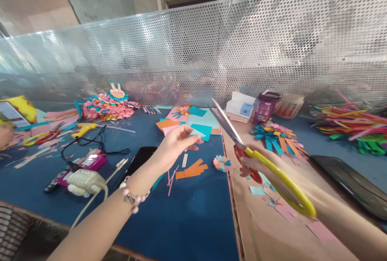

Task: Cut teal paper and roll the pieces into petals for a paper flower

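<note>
My left hand (173, 144) reaches out over the blue table (187, 220), fingers pinched on a small pale blue paper piece (196, 132). A bead bracelet (133, 198) sits on that wrist. My right hand (252, 165) grips scissors (231, 130) with yellow and red handles; the blades are nearly closed and point up and left, just right of my left fingers. Sheets of teal, orange and pink paper (199, 122) lie just beyond my left hand. Orange strips (192, 169) and a small paper rosette (222, 163) lie below it.
A black phone (140, 160), a glue gun (83, 130), a power strip with cables (83, 178) and paper flowers (109, 105) lie to the left. A tissue box (242, 105), a jar (266, 107), a striped paper flower (276, 138), coloured strips (350, 124) and a dark tablet (350, 182) lie to the right. A perforated metal screen (272, 47) bounds the back.
</note>
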Tool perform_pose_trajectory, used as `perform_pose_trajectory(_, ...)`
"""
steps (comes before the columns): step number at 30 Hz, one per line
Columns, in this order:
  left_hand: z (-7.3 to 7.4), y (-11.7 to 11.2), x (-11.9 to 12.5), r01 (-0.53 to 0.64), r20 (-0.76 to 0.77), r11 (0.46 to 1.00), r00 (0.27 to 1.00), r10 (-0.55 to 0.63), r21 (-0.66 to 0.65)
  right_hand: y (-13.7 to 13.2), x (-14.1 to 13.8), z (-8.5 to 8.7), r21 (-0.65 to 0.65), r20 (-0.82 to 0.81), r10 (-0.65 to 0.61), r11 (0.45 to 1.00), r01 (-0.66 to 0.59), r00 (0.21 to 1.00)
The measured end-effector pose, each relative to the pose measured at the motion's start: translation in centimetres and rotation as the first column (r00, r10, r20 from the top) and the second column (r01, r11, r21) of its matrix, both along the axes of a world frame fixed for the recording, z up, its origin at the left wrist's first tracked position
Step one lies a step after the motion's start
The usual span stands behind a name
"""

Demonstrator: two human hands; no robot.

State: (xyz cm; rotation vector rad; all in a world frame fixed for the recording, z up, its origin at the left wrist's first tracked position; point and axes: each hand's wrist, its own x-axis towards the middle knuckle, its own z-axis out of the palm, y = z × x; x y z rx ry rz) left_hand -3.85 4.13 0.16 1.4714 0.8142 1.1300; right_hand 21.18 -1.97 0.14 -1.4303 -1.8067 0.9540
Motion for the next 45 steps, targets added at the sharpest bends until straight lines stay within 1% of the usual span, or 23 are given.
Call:
perform_pose_trajectory(2, 0.2, -0.1, -0.1, -0.018, 0.002, 1.0, 1.0, 0.018, 0.006, -0.7, -0.5, 0.1, -0.041, 0.067, 0.02, 0.999, -0.018, 0.998)
perform_pose_trajectory(6, 0.4, -0.4, 0.0, -0.027, 0.048, 1.0, 0.998, 0.027, 0.01, -1.7, -1.5, 0.1, -0.016, 0.149, 0.059, 0.998, -0.057, 0.987)
perform_pose_trajectory(11, 0.5, -1.0, 0.4, -0.017, 0.082, 1.0, 0.996, 0.015, 0.026, -2.6, -2.4, 0.5, -0.053, 0.107, 0.091, 0.995, -0.086, 0.99)
perform_pose_trajectory(13, 0.5, -1.3, 0.6, -0.034, 0.116, 0.999, 0.993, 0.03, 0.036, -2.7, -2.5, 0.7, -0.064, 0.091, 0.09, 0.994, -0.084, 0.992)
perform_pose_trajectory(16, 0.5, -1.6, 0.8, -0.067, 0.164, 0.997, 0.985, 0.059, 0.041, -2.5, -2.6, 0.8, -0.041, 0.11, 0.072, 0.997, -0.068, 0.991)
perform_pose_trajectory(20, 0.8, -1.9, 1.0, -0.074, 0.205, 0.997, 0.976, 0.069, 0.015, -2.6, -2.7, 0.9, -0.013, 0.142, 0.033, 0.999, -0.032, 0.989)
perform_pose_trajectory(24, 0.8, -2.1, 1.2, -0.121, 0.18, 0.993, 0.977, 0.117, 0.009, -2.7, -2.9, 0.8, -0.012, 0.149, 0.028, 1.0, -0.027, 0.988)
perform_pose_trajectory(30, 0.6, -2.4, 1.3, -0.104, 0.137, 0.995, 0.985, 0.103, 0.003, -2.6, -2.9, 0.4, -0.037, 0.166, 0.05, 0.998, -0.044, 0.985)
perform_pose_trajectory(34, 0.7, -2.5, 1.3, -0.118, 0.133, 0.993, 0.984, 0.117, -0.006, -2.4, -2.9, 0.3, -0.052, 0.114, 0.101, 0.994, -0.095, 0.988)
perform_pose_trajectory(38, 0.9, -2.6, 1.4, -0.113, 0.109, 0.994, 0.988, 0.112, 0.0, -2.4, -3.0, 0.3, -0.045, 0.117, 0.092, 0.995, -0.087, 0.989)
perform_pose_trajectory(43, 1.1, -2.7, 1.3, -0.107, 0.103, 0.994, 0.989, 0.105, 0.01, -2.6, -3.0, 0.6, -0.087, 0.05, 0.121, 0.989, -0.116, 0.991)
perform_pose_trajectory(45, 1.0, -2.7, 1.3, -0.099, 0.097, 0.995, 0.99, 0.098, 0.012, -2.6, -3.0, 0.6, -0.083, 0.051, 0.123, 0.989, -0.118, 0.991)
